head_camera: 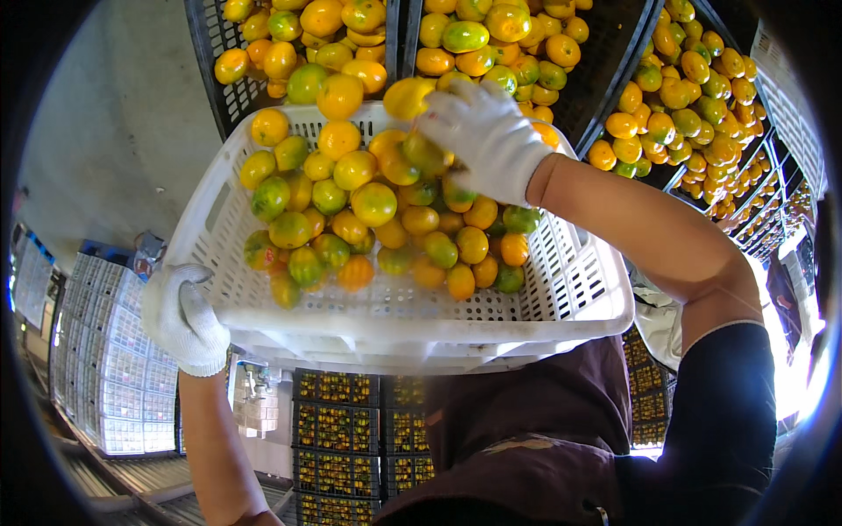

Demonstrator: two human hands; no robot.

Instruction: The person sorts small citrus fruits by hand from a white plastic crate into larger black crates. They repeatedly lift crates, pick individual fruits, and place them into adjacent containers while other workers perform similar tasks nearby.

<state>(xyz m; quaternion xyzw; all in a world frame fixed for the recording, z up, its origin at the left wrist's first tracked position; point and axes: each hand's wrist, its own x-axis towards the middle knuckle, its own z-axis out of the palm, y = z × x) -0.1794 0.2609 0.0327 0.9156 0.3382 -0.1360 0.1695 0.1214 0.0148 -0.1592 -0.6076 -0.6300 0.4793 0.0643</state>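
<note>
A white perforated plastic crate (421,329) is tilted in front of me, its far rim against the black crates. Yellow, orange and green citrus fruits (373,204) lie in it, heaped towards the far side. My left hand (187,319), in a white knitted glove, grips the crate's left rim near the front corner. Over the far right part of the crate is my right hand (483,141), also gloved and blurred, its fingers spread among the fruits. A yellow fruit (406,98) touches or lies beside its fingertips; a firm grasp cannot be made out.
Beyond the white crate stand a black plastic crate (214,79) and others, holding citrus. Another black crate of fruit (691,98) is at the right. Stacked black crates (337,427) stand below. White crates (118,355) are stacked at the left, and someone's pale clothing (660,325) shows at the right.
</note>
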